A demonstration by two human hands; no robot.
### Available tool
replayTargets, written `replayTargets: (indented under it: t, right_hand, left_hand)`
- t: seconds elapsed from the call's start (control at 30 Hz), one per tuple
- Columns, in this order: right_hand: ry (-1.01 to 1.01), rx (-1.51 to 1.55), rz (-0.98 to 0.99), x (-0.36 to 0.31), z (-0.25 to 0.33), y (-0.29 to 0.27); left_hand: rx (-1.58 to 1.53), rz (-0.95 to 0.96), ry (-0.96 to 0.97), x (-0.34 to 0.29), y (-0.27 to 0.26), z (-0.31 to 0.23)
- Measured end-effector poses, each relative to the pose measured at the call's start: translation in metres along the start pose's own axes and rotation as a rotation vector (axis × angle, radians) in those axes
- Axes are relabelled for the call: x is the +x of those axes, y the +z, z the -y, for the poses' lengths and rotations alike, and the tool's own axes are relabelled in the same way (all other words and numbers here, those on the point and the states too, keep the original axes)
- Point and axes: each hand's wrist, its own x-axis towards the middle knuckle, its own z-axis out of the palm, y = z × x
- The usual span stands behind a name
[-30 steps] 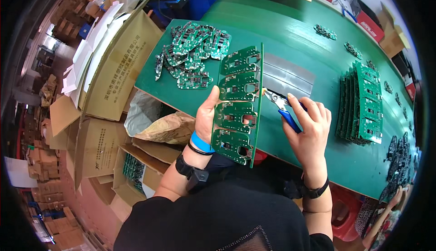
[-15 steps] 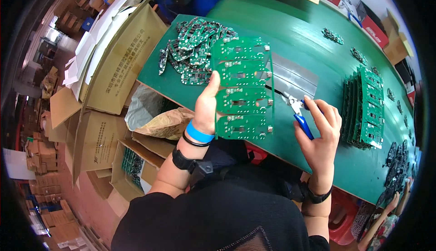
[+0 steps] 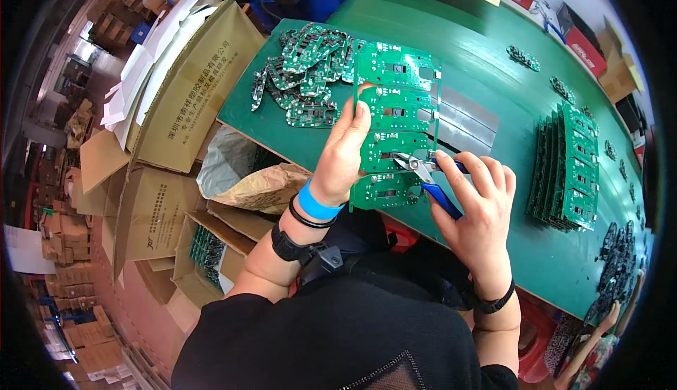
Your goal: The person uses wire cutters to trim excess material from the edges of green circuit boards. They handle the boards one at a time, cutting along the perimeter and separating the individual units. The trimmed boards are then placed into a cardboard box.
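Note:
My left hand (image 3: 344, 143) grips a green circuit board panel (image 3: 392, 106) by its left edge, thumb on the face that shows. The panel is made of several joined boards and is held up over the table's near edge. My right hand (image 3: 481, 210) is closed round blue-handled cutting pliers (image 3: 444, 201). Their metal jaws lie over the lower part of the panel, near a small dark slot; whether they touch it I cannot tell. Behind the panel, a heap of separated boards (image 3: 310, 58) lies on the green table (image 3: 451, 30).
A stack of board panels (image 3: 564, 168) stands at the right, with dark parts (image 3: 615, 270) piled beyond it. Small board clusters (image 3: 522, 58) lie along the far side. Open cardboard boxes (image 3: 201, 87) crowd the left. Another person's arm (image 3: 599, 333) shows at lower right.
My left hand has shifted the panel slightly right. My right hand has moved left, bringing the pliers' jaws from beside the panel to over its lower part.

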Motion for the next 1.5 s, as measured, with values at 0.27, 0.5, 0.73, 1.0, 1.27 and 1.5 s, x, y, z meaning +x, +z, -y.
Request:
replayTargets:
  t: [0.27, 0.5, 0.73, 1.0, 1.27, 1.5]
  right_hand:
    - [0.003, -0.001, 0.003, 0.0, -0.001, -0.001]
    - [-0.006, -0.047, -0.003, 0.003, 0.002, -0.002]
    - [-0.025, -0.046, -0.016, 0.003, 0.0, 0.0]
    - [-0.049, -0.034, -0.042, 0.001, -0.004, 0.006]
    - [0.112, 0.032, -0.196, -0.001, -0.024, 0.002]
    - [0.119, -0.005, -0.153, 0.003, -0.026, 0.015]
  left_hand:
    - [0.093, -0.026, 0.039, 0.001, -0.001, 0.002]
    - [0.122, -0.028, 0.042, 0.001, -0.003, 0.002]
    - [0.07, -0.031, 0.03, 0.002, -0.002, 0.002]
    - [0.021, -0.053, -0.014, 0.003, -0.002, -0.001]
    - [-0.546, 0.134, -0.338, -0.001, -0.037, 0.005]
    - [-0.765, 0.282, -0.37, -0.003, -0.041, 0.025]
